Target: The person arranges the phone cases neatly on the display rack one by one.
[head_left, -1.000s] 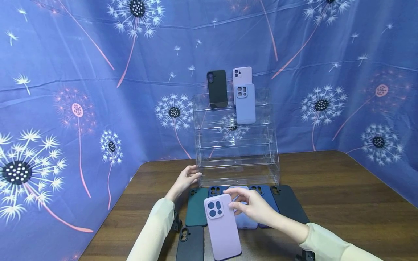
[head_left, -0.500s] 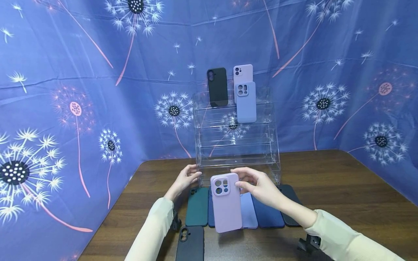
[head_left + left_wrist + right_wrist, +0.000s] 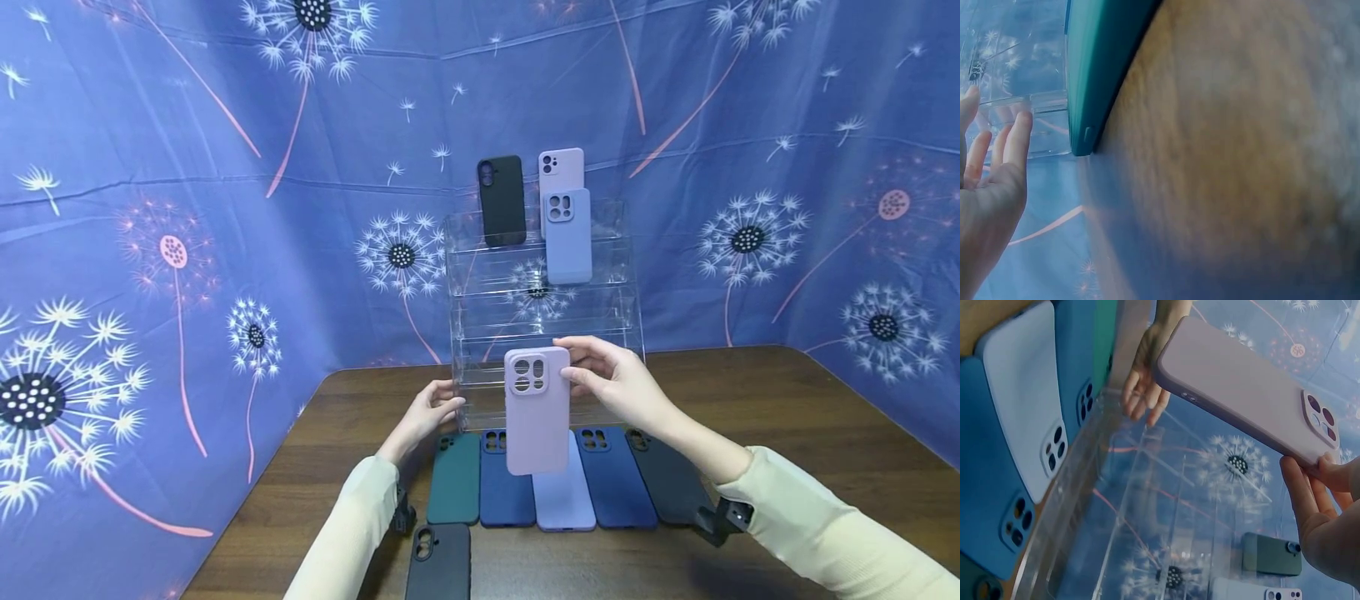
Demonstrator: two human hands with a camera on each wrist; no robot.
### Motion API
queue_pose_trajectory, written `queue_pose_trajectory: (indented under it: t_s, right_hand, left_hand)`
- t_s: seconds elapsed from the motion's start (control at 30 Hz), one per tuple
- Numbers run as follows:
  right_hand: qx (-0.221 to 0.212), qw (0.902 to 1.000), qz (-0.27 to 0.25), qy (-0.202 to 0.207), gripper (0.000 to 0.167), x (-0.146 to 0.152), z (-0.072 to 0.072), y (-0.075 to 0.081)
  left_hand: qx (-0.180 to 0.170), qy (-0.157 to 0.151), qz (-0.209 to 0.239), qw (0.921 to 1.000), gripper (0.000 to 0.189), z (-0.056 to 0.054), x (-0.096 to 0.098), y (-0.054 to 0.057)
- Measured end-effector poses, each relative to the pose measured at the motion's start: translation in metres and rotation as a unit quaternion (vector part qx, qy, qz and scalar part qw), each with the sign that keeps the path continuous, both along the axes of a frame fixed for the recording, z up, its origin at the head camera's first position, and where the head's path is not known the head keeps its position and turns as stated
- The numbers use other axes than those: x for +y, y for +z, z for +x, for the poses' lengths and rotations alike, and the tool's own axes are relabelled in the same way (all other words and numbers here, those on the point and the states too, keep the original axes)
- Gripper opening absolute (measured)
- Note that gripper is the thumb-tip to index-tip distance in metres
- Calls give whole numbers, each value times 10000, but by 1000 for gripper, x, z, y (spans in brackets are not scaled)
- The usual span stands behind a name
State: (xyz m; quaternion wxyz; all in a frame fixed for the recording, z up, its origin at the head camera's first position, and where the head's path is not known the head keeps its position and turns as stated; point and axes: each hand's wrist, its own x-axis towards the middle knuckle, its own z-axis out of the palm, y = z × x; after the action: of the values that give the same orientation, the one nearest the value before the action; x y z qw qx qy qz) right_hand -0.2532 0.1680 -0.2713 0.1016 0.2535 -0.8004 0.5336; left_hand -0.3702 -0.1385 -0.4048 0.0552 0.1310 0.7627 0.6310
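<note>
A lilac phone case [image 3: 537, 425] with a square camera cutout hangs upright in front of the clear tiered acrylic stand [image 3: 547, 368]. By its upper right edge my right hand [image 3: 617, 379] pinches it between thumb and fingers; the right wrist view also shows this grip on the phone case [image 3: 1235, 381]. My left hand [image 3: 425, 414] rests its fingertips on the stand's lower left side. Seen from the left wrist, the fingers [image 3: 1019, 140] lie fairly straight against the clear plastic. On the upper tiers stand a black case [image 3: 502, 202], a pale pink case [image 3: 561, 171] and a light blue case [image 3: 568, 237].
Before the stand lie a green case [image 3: 454, 479], two navy cases [image 3: 507, 492] [image 3: 618, 479], a light blue case [image 3: 564, 500] and a black case [image 3: 667, 479]. Another black case [image 3: 438, 562] is nearer. A blue dandelion-print cloth [image 3: 360, 125] surrounds the wooden table [image 3: 765, 433].
My right hand has raised the lilac case from low over the table, up and slightly right, toward the stand's lower tiers. The left hand has stayed at the stand's side.
</note>
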Motion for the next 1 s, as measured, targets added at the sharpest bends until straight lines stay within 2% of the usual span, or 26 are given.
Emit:
queue_pose_trajectory:
  t_s: [0.13, 0.2, 0.3, 0.57, 0.77, 1.0]
  right_hand:
    - [164, 9998, 95, -106, 41, 3, -7, 10]
    - [254, 9994, 138, -190, 40, 4, -11, 15]
    - [393, 9987, 125, -284, 40, 4, -21, 24]
    - [663, 9966, 7, -481, 39, 2, -47, 42]
    - [676, 9961, -14, -565, 38, 0, -61, 51]
    - [686, 9951, -138, -699, 40, -1, -76, 63]
  left_hand:
    - [83, -67, -28, 9999, 49, -2, -1, -1]
    - [316, -212, -23, 9993, 48, -3, -4, -3]
    - [461, -334, 11, 9984, 51, -3, -6, -4]
    - [149, -144, -90, 9997, 48, -4, -3, -6]
    - [-36, -133, 67, 9999, 47, -3, -1, -6]
    - [105, -125, -37, 9999, 46, -5, -2, -5]
